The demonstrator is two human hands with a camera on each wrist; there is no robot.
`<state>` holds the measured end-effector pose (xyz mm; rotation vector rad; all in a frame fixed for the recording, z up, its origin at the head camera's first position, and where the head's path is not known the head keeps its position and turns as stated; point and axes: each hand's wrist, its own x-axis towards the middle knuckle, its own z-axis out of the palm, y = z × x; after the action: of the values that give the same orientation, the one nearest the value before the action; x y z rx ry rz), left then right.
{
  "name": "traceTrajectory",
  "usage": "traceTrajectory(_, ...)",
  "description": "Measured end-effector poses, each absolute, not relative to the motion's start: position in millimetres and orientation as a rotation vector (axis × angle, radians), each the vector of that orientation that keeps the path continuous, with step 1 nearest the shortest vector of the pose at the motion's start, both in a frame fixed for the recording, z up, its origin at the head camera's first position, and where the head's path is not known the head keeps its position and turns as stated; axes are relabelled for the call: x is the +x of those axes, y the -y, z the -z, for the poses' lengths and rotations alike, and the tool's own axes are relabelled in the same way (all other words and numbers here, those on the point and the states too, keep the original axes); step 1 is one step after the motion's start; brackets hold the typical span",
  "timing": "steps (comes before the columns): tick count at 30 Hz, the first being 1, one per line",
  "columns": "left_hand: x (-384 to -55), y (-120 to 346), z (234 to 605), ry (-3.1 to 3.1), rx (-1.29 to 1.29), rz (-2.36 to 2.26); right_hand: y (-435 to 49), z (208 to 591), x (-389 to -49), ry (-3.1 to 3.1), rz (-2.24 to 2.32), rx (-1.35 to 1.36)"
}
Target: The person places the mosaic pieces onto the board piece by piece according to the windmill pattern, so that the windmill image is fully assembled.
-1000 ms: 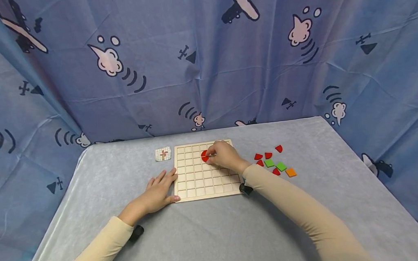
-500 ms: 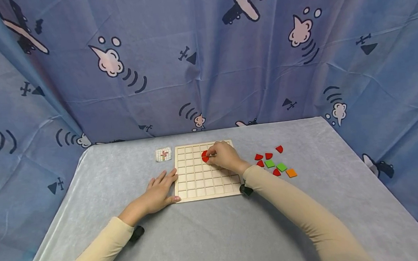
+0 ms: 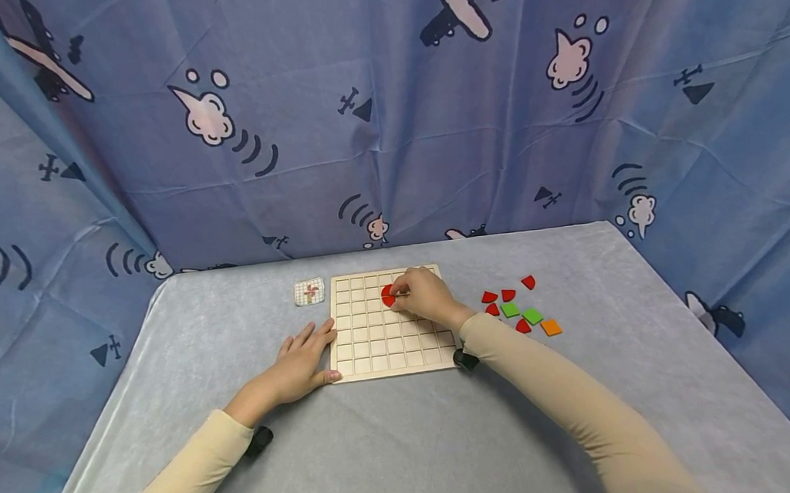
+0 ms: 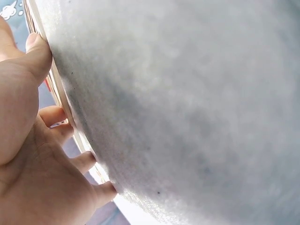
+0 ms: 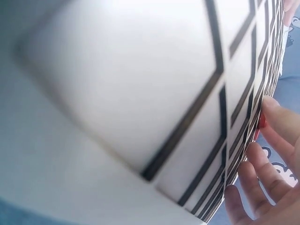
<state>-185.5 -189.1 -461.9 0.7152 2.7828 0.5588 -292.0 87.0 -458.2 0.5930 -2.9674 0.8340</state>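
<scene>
In the head view a pale wooden board (image 3: 368, 349) with a square grid lies on the table. My left hand (image 3: 300, 366) lies spread at its left side, fingertips on the edge and thumb at the near corner; the left wrist view shows these fingers (image 4: 84, 161) along the rim. My right hand (image 3: 428, 296) reaches over the upper part of the board, thumb and index finger pinching a red piece. Red pieces (image 3: 386, 297) there form a rounded patch in the grid, partly hidden by the fingers. In the right wrist view a bit of red (image 5: 261, 123) shows beside the thumb and index finger.
Right of the board lie several red rounded-wedge pieces (image 3: 528, 282), two green squares (image 3: 532, 315) and an orange square (image 3: 551, 327). A small card (image 3: 309, 291) with a grid and pinwheel picture lies left of the board. A blue patterned curtain (image 3: 389, 177) stands behind the table.
</scene>
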Motion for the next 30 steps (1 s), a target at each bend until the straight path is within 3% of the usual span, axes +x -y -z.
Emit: traceTrajectory(30, -184.9, 188.9, 461.4, -2.780, 0.718, -0.576, -94.6, 454.2, -289.4, 2.946, -0.959, 0.608)
